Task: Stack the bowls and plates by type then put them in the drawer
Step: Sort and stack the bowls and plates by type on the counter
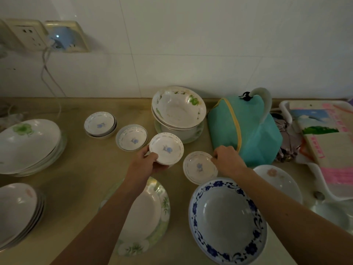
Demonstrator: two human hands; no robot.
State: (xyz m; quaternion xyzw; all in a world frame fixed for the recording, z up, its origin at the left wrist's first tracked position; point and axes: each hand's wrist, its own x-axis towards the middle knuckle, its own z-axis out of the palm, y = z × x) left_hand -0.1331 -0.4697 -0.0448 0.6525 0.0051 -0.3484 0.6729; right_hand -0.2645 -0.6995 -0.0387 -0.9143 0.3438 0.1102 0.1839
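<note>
Left hand grips one small saucer, right hand pinches another saucer; several piles sorted, loose dishes remain, drawer untouched.

**Bare Forearms and Hands Seen**

Two forearms were seen entering from the lower edge, both uncovered to the frame's edge; no sleeve was worn within view. The left hand and right hand were bare, with no glove, ring, watch or bracelet seen. A few small dark marks were noted along the right forearm.
</note>
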